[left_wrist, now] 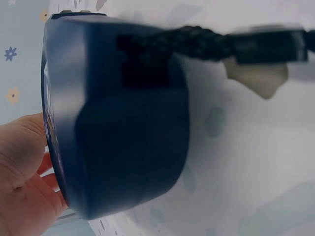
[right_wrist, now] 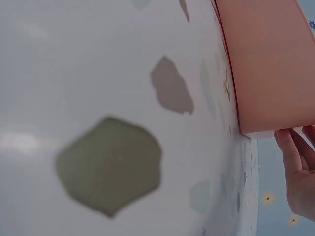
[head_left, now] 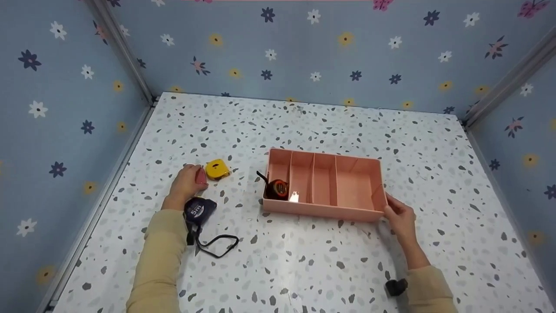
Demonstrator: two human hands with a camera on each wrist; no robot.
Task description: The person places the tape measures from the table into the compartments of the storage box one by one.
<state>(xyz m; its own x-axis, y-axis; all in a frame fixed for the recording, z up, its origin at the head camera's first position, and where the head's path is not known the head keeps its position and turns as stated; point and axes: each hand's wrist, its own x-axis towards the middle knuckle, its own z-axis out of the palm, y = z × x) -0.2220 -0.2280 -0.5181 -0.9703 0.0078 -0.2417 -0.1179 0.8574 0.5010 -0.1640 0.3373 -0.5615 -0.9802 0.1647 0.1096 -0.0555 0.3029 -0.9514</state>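
Note:
My left hand (head_left: 186,183) grips a small pinkish-red object (head_left: 201,176), mostly hidden by the fingers. Just right of it lies a yellow tape measure (head_left: 216,169). Below the hand, by the wrist, is a dark blue tape measure (head_left: 200,210) marked 5m, with a black wrist strap (head_left: 217,246); in the left wrist view this blue case (left_wrist: 133,128) blocks what the fingers hold. My right hand (head_left: 400,217) touches the right end of a pink divided box (head_left: 321,209) with thumb and fingertips on its outside. A black and orange tape measure (head_left: 277,189) sits in the box's leftmost compartment.
The box's other compartments lie to the right of thin pink dividers (head_left: 313,178). A speckled white tabletop (head_left: 304,261) is bounded by blue flowered panels (head_left: 304,56) at the back and both sides. A black wrist device (head_left: 396,287) is near the right sleeve.

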